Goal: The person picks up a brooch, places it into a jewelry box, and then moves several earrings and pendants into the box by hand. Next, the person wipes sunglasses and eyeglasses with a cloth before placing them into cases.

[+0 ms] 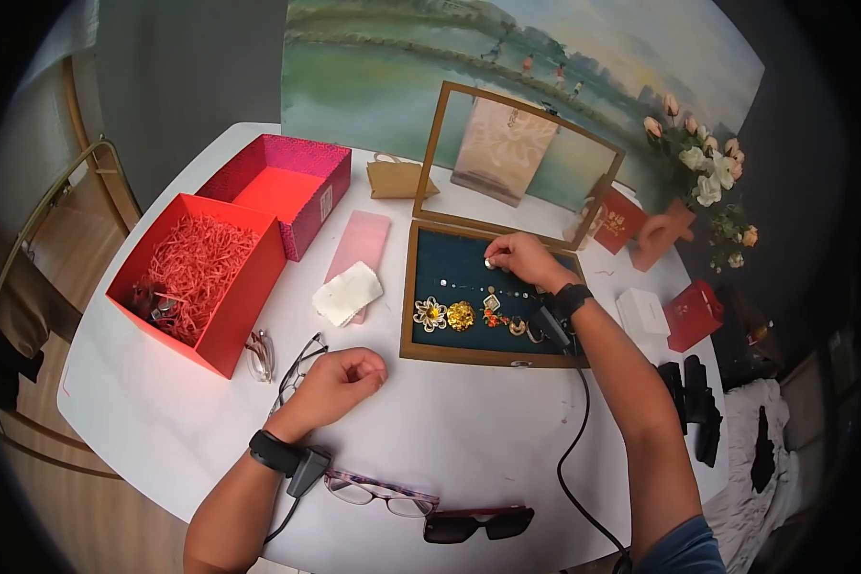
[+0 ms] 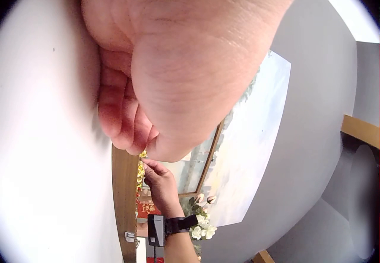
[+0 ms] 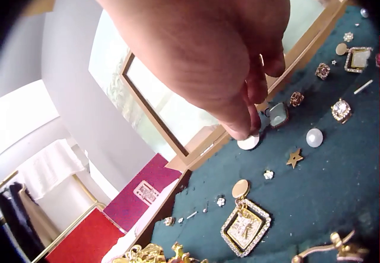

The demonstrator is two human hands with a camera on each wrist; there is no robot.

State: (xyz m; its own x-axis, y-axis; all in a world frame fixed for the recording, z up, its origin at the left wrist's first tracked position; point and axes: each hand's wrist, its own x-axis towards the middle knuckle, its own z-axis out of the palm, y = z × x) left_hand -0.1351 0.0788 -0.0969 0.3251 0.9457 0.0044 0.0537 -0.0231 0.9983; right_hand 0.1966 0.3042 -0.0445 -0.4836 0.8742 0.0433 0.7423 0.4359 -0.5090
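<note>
My right hand (image 1: 526, 260) reaches over the dark green bed of a wooden jewellery box (image 1: 408, 287), whose glass lid stands raised. Its thumb and forefinger pinch a small round white jewellery piece (image 3: 248, 142) close over the fabric. Near those fingertips sits a pale square stone (image 3: 277, 114). Several studs, a gold star (image 3: 294, 158), a diamond-shaped earring (image 3: 246, 228) and a gold flower brooch (image 1: 460, 316) lie on the bed. Nothing is held in my left hand (image 1: 340, 385), which rests loosely curled on the table in front of the box, beside black-framed glasses (image 1: 297, 368).
Left of the box are a pink case (image 1: 362, 239) with a white cloth (image 1: 348, 295), and a red box (image 1: 210, 354) of shredded paper. Pink-framed glasses (image 1: 383, 496) and sunglasses (image 1: 478, 524) lie near the front edge. A white box (image 1: 643, 313) stands right. A cable trails from my right wrist.
</note>
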